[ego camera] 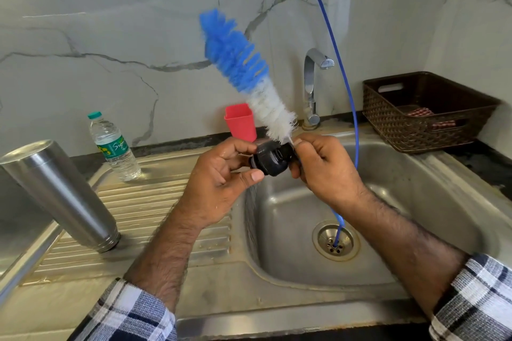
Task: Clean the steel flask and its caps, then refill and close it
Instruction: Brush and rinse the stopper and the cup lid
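A black flask cap (270,160) is held above the sink basin (401,188) between both hands. My left hand (221,177) grips it from the left with thumb and fingers curled round it. My right hand (324,166) grips the handle end of a bottle brush (243,69), whose blue and white bristles point up and to the left, right beside the cap. The steel flask (61,194) stands upside down on the ribbed drainboard at the left. A red cup-shaped cap (240,122) sits behind the hands at the back of the sink.
A plastic water bottle (115,147) stands at the back of the drainboard (144,210). A chrome tap (313,86) rises behind the basin. A thin blue hose (346,86) hangs down into the drain (336,241). A brown basket (426,111) with cloths sits at the right.
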